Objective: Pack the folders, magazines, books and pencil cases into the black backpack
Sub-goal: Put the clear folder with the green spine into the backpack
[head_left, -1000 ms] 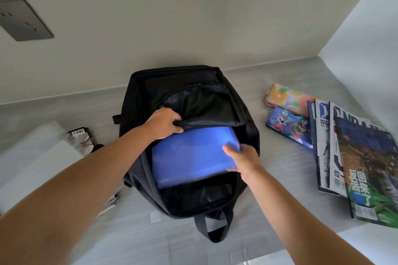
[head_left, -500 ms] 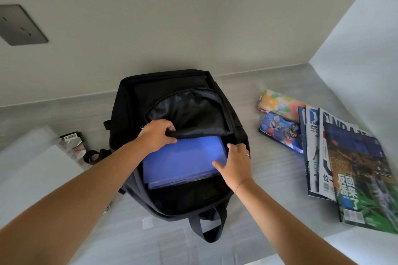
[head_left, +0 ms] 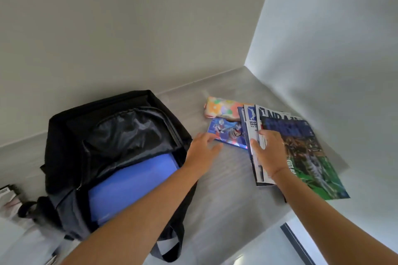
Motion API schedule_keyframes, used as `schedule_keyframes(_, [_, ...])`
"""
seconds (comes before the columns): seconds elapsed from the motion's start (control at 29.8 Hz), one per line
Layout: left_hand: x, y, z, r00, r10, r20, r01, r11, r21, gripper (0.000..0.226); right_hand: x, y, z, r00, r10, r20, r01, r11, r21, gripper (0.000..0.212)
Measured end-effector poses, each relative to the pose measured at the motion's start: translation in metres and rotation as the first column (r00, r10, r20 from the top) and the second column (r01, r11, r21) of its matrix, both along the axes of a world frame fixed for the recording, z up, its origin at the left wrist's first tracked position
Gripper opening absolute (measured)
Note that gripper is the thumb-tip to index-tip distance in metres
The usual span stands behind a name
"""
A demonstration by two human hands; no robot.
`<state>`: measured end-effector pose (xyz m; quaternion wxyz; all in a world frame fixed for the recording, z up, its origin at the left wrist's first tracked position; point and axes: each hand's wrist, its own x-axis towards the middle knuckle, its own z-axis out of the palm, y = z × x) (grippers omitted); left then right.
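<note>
Both my hands have left the black backpack (head_left: pixel 71 135) for the magazines (head_left: pixel 301 150).
My left hand (head_left: pixel 202 146), open, hovers by the blue pencil case (head_left: pixel 228 133); my right hand (head_left: pixel 269 153) apparently pinches the magazines' left edges. Their long axis runs away from me; the blue folder (head_left: pixel 129 187) stays in the bag.

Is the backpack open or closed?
Open. The backpack has its flap pulled back, and a blue folder shows inside the gap.
</note>
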<state>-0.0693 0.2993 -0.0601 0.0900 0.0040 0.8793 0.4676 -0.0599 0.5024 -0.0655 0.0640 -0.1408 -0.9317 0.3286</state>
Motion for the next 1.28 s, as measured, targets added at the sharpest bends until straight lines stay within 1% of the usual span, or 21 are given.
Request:
schedule_keyframes(0.1, [0.002, 0.021, 0.001, 0.999, -0.017, 0.05, 0.017, 1.0, 0.016, 0.033, 0.002, 0.006, -0.002, 1.0, 0.018, 0.005, -0.017, 1.0, -0.023, 0.041])
schedule_keyframes(0.17, [0.004, 0.014, 0.002, 0.999, 0.001, 0.053, -0.001, 1.0, 0.006, 0.034, 0.001, -0.011, -0.003, 0.994, 0.105, -0.005, -0.105, 0.993, -0.053, 0.039])
schedule_keyframes(0.27, [0.008, -0.018, 0.005, 0.997, 0.075, 0.023, -0.074, 0.996, -0.047, 0.036, -0.003, -0.055, -0.002, 0.968, 0.25, -0.015, -0.25, 0.958, -0.14, 0.039])
schedule_keyframes(0.37, [0.014, -0.061, 0.01, 0.982, 0.191, 0.002, -0.191, 0.981, -0.044, 0.036, -0.007, -0.103, 0.003, 0.94, 0.34, -0.002, -0.334, 0.921, -0.199, 0.045])
schedule_keyframes(0.57, [0.041, -0.134, 0.011, 0.923, 0.384, -0.013, -0.384, 0.923, -0.031, 0.041, -0.009, -0.178, 0.009, 0.852, 0.519, -0.075, -0.523, 0.834, -0.176, 0.049])
schedule_keyframes(0.67, [0.058, -0.163, 0.007, 0.893, 0.45, -0.025, -0.451, 0.892, -0.037, 0.043, -0.004, -0.211, 0.01, 0.801, 0.59, -0.097, -0.598, 0.789, -0.141, 0.053])
schedule_keyframes(0.84, [0.084, -0.205, 0.003, 0.839, 0.542, -0.034, -0.543, 0.839, -0.033, 0.044, 0.012, -0.265, 0.014, 0.728, 0.676, -0.115, -0.685, 0.709, -0.167, 0.054])
schedule_keyframes(0.97, [0.108, -0.245, 0.002, 0.764, 0.641, -0.076, -0.643, 0.766, -0.014, 0.043, 0.029, -0.318, 0.016, 0.654, 0.745, -0.129, -0.754, 0.627, -0.197, 0.051])
schedule_keyframes(1.04, [0.123, -0.267, 0.002, 0.702, 0.702, -0.122, -0.708, 0.706, -0.008, 0.041, 0.041, -0.348, 0.018, 0.615, 0.774, -0.147, -0.784, 0.581, -0.22, 0.047])
schedule_keyframes(1.18, [0.164, -0.319, -0.003, 0.53, 0.825, -0.196, -0.842, 0.539, -0.01, 0.037, 0.071, -0.408, 0.02, 0.504, 0.851, -0.15, -0.848, 0.455, -0.271, 0.04])
schedule_keyframes(1.28, [0.205, -0.356, -0.008, 0.406, 0.883, -0.236, -0.913, 0.404, -0.061, 0.037, 0.095, -0.451, 0.016, 0.38, 0.921, -0.088, -0.892, 0.339, -0.297, 0.042])
